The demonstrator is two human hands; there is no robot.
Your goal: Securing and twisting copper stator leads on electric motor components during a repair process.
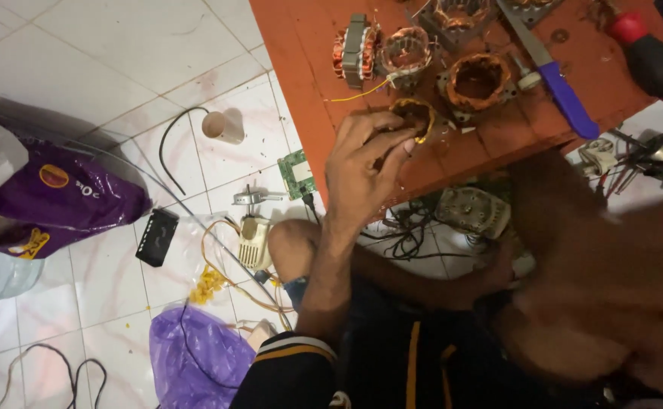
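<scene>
My left hand (365,170) is raised to the front edge of the orange-red table (301,45). Its fingers are curled around a small copper-wound coil (415,113) with a yellow wire. Just beyond it lie several motor stators with copper windings, the nearest a round one (477,82), and another (406,50) with a yellow lead. My right arm (574,250) is a blurred shape at the right, reaching toward the table's underside. Its hand is smeared and I cannot make out the fingers.
A blue-handled knife (562,87) and a red-and-black screwdriver handle (653,60) lie on the table. On the tiled floor are purple bags (66,197), a green circuit board (295,173), a white cup (222,126), a black box (156,236), loose cables and a white motor housing (474,212).
</scene>
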